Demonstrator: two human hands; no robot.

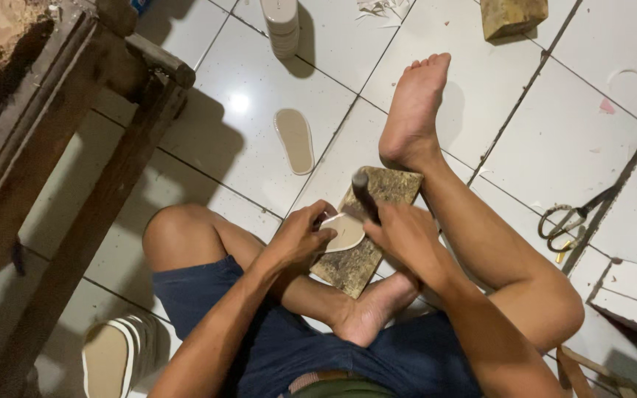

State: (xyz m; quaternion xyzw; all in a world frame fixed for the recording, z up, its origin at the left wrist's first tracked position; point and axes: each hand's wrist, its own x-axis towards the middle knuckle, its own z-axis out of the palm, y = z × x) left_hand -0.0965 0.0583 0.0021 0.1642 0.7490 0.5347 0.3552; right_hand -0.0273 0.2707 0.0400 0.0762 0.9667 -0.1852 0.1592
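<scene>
Sitting on the white tiled floor [274, 81] with legs folded around a worn wooden block [366, 236], one bare foot [414, 103] stretching past its far end. Pressing a pale shoe insole [344, 232] flat on top of the block with the left hand [296, 239], fingers curling over the insole's near edge and touching it, grip closed down on it. Holding a dark-handled tool [363, 195] upright in the right hand [403, 236], fist clamped tight round the handle, lower end meeting the insole; working tip hidden, so impossible to tell its kind. Lying alone on the tiles further out, a tan insole [295, 140]. Standing beyond that, a stack of pale insoles [282, 26]. Resting on the floor near the left knee, another stack of insoles [116, 354] on its side. Lying well off to the right, a pair of scissors [569, 217]. Looming on the left, a dark wooden desk [46, 133].
</scene>
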